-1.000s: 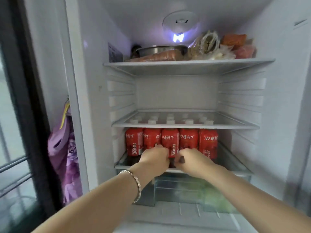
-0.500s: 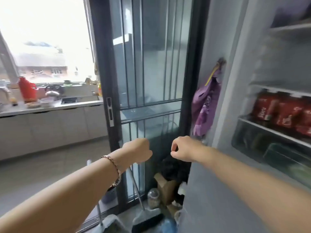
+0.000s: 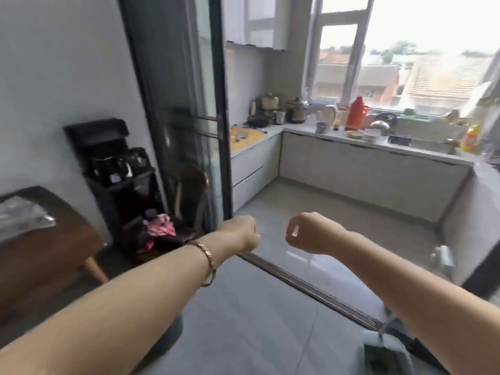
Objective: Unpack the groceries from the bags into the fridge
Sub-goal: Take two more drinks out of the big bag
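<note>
Both hands were empty: the left hand (image 3: 240,234) curled into a fist, the right hand (image 3: 307,235) curled with thumb meeting forefinger, forearms stretched level ahead. No fridge showed. The likeliest bag, I reckoned, was crumpled plastic (image 3: 21,217) on the worktop (image 3: 54,253), well left of the fingers. Best to uncurl them early and lift it from underneath.
</note>
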Demonstrator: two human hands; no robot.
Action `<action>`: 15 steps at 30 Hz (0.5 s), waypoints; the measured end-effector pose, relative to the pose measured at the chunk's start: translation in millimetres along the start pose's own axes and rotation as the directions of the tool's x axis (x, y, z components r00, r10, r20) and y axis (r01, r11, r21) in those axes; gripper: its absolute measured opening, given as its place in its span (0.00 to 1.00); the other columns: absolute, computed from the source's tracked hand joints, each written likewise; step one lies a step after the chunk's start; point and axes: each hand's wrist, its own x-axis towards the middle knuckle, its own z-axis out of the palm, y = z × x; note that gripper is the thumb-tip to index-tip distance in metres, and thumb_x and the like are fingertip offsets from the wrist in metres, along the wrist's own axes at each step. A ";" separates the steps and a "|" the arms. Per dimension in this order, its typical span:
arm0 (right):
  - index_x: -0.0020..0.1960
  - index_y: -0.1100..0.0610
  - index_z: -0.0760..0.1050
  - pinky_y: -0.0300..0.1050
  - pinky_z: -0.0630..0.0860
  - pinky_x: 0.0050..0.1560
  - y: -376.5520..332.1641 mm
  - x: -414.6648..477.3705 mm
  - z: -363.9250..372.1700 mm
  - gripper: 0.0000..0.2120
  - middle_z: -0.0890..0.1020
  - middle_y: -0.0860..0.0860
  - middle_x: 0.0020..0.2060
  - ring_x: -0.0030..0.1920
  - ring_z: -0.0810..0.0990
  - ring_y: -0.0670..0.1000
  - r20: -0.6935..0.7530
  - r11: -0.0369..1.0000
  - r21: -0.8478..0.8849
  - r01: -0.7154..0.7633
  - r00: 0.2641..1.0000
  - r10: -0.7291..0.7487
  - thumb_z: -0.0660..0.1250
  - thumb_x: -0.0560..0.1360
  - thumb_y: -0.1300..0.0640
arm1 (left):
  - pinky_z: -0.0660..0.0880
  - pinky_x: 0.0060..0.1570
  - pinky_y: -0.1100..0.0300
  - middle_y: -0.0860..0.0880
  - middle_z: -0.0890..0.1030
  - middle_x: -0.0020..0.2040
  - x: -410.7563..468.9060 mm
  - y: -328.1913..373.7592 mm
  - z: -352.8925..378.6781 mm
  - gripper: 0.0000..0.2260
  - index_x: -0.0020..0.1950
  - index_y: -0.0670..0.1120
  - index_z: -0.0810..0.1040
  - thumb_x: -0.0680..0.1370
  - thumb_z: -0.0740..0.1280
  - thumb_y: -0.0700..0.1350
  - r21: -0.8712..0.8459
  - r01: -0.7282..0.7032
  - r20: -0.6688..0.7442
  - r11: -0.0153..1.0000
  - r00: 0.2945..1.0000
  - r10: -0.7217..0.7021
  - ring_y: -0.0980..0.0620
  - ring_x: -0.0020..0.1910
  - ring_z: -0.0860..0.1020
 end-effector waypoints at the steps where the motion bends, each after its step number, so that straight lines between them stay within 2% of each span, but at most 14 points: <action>1: 0.54 0.52 0.78 0.41 0.73 0.51 -35.9 15.2 12.2 0.11 0.80 0.51 0.52 0.54 0.78 0.54 0.025 0.999 0.000 0.047 0.999 -0.047 0.62 0.75 0.52 | 0.70 0.50 0.58 0.45 0.77 0.60 -6.6 -38.2 -4.6 0.13 0.58 0.46 0.76 0.77 0.59 0.47 -0.018 0.065 0.000 0.998 0.998 -0.065 0.43 0.58 0.76; 3: 0.50 0.54 0.79 0.43 0.76 0.49 -113.8 47.0 39.4 0.10 0.81 0.52 0.48 0.50 0.79 0.56 0.074 0.986 -0.011 0.168 0.983 -0.167 0.61 0.75 0.53 | 0.71 0.51 0.57 0.45 0.78 0.59 -25.3 -117.7 -13.5 0.12 0.57 0.46 0.76 0.76 0.59 0.46 -0.025 0.186 -0.003 0.982 0.983 -0.186 0.43 0.58 0.76; 5: 0.38 0.53 0.75 0.41 0.73 0.40 -189.7 73.0 63.8 0.09 0.78 0.54 0.42 0.43 0.76 0.57 0.107 0.964 -0.022 0.265 0.959 -0.261 0.59 0.75 0.55 | 0.71 0.54 0.55 0.44 0.77 0.60 -48.7 -189.8 -24.0 0.13 0.58 0.45 0.76 0.76 0.59 0.46 -0.041 0.309 0.000 0.950 0.951 -0.310 0.42 0.58 0.75; 6: 0.35 0.52 0.73 0.40 0.71 0.38 -224.3 85.1 74.7 0.11 0.78 0.55 0.42 0.43 0.76 0.57 0.126 0.947 -0.015 0.321 0.940 -0.316 0.59 0.75 0.56 | 0.71 0.56 0.54 0.44 0.76 0.60 -59.2 -222.7 -29.4 0.14 0.59 0.45 0.75 0.77 0.59 0.46 -0.047 0.370 -0.007 0.928 0.929 -0.371 0.42 0.59 0.75; 7: 0.36 0.51 0.74 0.40 0.72 0.40 -262.7 98.3 87.8 0.11 0.80 0.55 0.44 0.45 0.77 0.57 0.170 0.925 0.004 0.379 0.912 -0.374 0.59 0.76 0.55 | 0.71 0.56 0.53 0.44 0.76 0.60 -70.6 -259.8 -34.0 0.14 0.60 0.45 0.75 0.77 0.58 0.46 -0.054 0.433 -0.017 0.900 0.900 -0.435 0.41 0.59 0.75; 10: 0.50 0.55 0.79 0.43 0.74 0.49 -353.7 128.7 123.5 0.11 0.81 0.53 0.49 0.52 0.79 0.56 0.270 0.851 0.049 0.523 0.814 -0.515 0.59 0.78 0.53 | 0.71 0.54 0.54 0.44 0.77 0.59 -99.5 -345.9 -39.4 0.13 0.59 0.46 0.75 0.77 0.58 0.47 -0.079 0.563 -0.038 0.822 0.823 -0.567 0.42 0.57 0.76; 15: 0.51 0.54 0.79 0.47 0.77 0.51 -472.4 180.1 175.2 0.11 0.82 0.52 0.50 0.48 0.79 0.54 0.311 0.734 0.034 0.678 0.691 -0.653 0.60 0.76 0.54 | 0.72 0.51 0.55 0.46 0.79 0.57 -121.4 -461.3 -42.1 0.13 0.58 0.46 0.77 0.78 0.58 0.48 -0.173 0.734 -0.022 0.657 0.664 -0.747 0.43 0.56 0.77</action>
